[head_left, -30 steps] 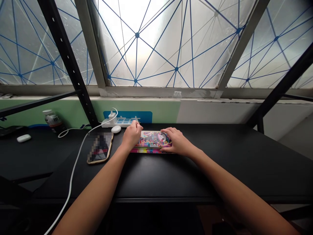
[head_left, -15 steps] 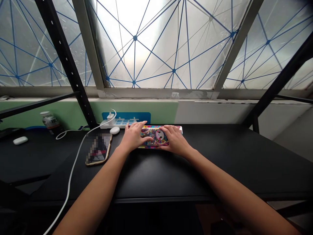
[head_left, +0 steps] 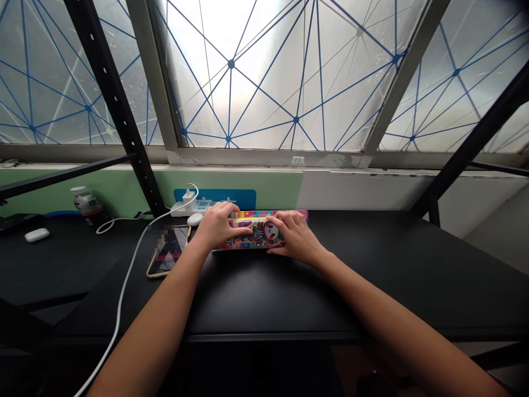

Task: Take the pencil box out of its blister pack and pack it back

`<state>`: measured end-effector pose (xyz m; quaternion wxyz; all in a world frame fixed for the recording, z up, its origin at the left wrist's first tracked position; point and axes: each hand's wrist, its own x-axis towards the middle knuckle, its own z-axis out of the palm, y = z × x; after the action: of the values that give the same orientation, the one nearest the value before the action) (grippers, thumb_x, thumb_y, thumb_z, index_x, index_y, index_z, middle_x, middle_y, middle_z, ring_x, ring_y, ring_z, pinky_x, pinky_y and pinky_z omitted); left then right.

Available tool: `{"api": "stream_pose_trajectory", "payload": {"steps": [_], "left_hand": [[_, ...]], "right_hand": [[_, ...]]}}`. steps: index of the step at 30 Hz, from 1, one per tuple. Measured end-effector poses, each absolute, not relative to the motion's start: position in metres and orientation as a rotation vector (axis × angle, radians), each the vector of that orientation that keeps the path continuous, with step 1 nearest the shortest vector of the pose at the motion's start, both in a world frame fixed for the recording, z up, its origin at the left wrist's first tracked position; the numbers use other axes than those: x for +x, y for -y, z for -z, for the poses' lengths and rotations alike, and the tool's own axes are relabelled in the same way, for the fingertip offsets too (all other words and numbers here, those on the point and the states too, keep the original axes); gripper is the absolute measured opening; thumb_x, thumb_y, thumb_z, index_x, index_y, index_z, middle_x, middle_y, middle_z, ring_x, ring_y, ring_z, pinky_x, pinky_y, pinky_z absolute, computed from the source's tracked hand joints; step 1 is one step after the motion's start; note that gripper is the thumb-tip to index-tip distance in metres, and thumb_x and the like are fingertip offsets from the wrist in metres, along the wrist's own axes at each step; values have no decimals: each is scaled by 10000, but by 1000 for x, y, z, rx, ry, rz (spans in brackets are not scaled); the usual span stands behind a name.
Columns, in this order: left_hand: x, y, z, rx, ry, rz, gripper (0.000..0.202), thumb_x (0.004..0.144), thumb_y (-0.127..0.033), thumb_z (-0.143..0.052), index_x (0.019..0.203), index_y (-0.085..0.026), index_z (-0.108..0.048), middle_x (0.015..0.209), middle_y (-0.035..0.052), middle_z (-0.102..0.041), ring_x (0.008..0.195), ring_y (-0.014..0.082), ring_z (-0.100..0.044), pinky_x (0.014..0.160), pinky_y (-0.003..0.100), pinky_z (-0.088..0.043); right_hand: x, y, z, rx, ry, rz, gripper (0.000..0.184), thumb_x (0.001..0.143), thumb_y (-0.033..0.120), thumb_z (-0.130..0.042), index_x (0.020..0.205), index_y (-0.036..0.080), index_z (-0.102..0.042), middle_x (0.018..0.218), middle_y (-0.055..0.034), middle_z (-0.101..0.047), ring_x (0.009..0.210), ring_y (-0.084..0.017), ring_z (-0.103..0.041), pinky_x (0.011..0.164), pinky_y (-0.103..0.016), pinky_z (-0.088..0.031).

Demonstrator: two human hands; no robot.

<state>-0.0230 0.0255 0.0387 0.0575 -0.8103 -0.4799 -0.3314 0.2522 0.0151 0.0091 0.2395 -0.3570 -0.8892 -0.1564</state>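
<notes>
A rectangular pencil case [head_left: 258,234] with a bright multicoloured print and a round white cartoon face lies flat near the back of the black desk. My left hand [head_left: 215,226] grips its left end, the thumb stretched along the top and the fingers over the far edge. At the right end, my right hand [head_left: 296,237] holds the case between thumb and fingers, next to the cartoon face. Both palms hide the ends of the case partly. Left of my left wrist lies a phone [head_left: 167,253] with a light-coloured edge.
A white power strip [head_left: 179,210] with a plugged-in charger [head_left: 189,198] stands by the wall. Its white cable [head_left: 123,292] runs forward across the desk. Two white rounded cases, one here [head_left: 37,235], and a bottle [head_left: 87,204] sit left. Black metal posts [head_left: 108,94] flank the desk.
My left hand has slid left along the pencil case to its left end, uncovering more of the printed top. My right hand stays at the right end.
</notes>
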Motion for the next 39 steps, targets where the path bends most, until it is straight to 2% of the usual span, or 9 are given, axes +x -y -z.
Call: {"api": "stream_pose_trajectory", "payload": {"steps": [3,6,11,17,22,26,32,36,39], "left_hand": [[-18,-22,-39,-2442,1418,949,523,678,-623,-803,975,-241,-605,1015,45,-680,997,278,-612,914,386,-415],[-10,-19,-38,-2460,1401,861,461,691,-570,-820,909,-239,-585,963,36,-679,971,267,-618,955,390,-386],[1,-13,-38,-2498,1410,797,430,728,-548,-802,937,-248,-577,961,16,-693,928,239,-641,970,360,-387],[8,-1,-39,-2486,1520,675,363,809,-573,-709,919,-246,-598,883,39,-712,847,267,-664,859,379,-434],[13,5,-35,-2514,1553,561,258,848,-480,-683,928,-238,-651,917,83,-708,912,303,-657,804,381,-458],[13,5,-34,-2604,1507,521,371,766,-522,-764,999,-249,-670,1024,86,-690,998,310,-629,825,369,-471],[11,3,-32,-2727,1462,561,589,757,-596,-741,1234,-277,-608,1224,78,-656,1144,303,-574,965,392,-440],[7,-4,-26,-2764,1538,554,753,776,-680,-663,1399,-292,-497,1421,98,-558,1319,333,-461,1095,484,-325],[2,-10,-19,-2778,1641,496,900,778,-787,-551,1492,-263,-395,1533,151,-433,1422,370,-352,1134,581,-224]], "right_hand": [[254,-13,-14,-996,2348,479,789,821,578,-684,1459,221,-386,1353,-171,-499,1269,-389,-405,1108,-556,-271],[257,-14,-19,-1046,2289,481,597,888,479,-641,1393,216,-462,1380,-166,-516,1283,-372,-437,1132,-572,-225],[265,-17,-22,-1048,2406,341,391,909,408,-623,1243,213,-576,1124,-116,-697,1019,-312,-632,997,-490,-416],[261,-9,-22,-1064,2478,303,367,904,279,-582,1263,201,-582,1175,-134,-696,1022,-323,-652,884,-465,-498],[247,-2,-17,-978,2612,257,467,831,148,-588,1284,264,-586,1263,-82,-664,1166,-290,-601,996,-443,-472],[241,0,-13,-943,2654,240,441,859,196,-594,1298,241,-582,1288,-107,-642,1197,-301,-579,1037,-477,-445],[238,0,-6,-920,2643,152,540,899,434,-636,1388,235,-521,1451,-145,-536,1320,-334,-501,1075,-537,-404],[236,0,-5,-951,2659,116,645,893,503,-642,1460,259,-457,1521,-137,-466,1372,-342,-455,1114,-554,-362],[237,-1,-4,-966,2685,66,702,882,547,-643,1485,257,-432,1543,-140,-432,1397,-344,-424,1128,-553,-351]]}}
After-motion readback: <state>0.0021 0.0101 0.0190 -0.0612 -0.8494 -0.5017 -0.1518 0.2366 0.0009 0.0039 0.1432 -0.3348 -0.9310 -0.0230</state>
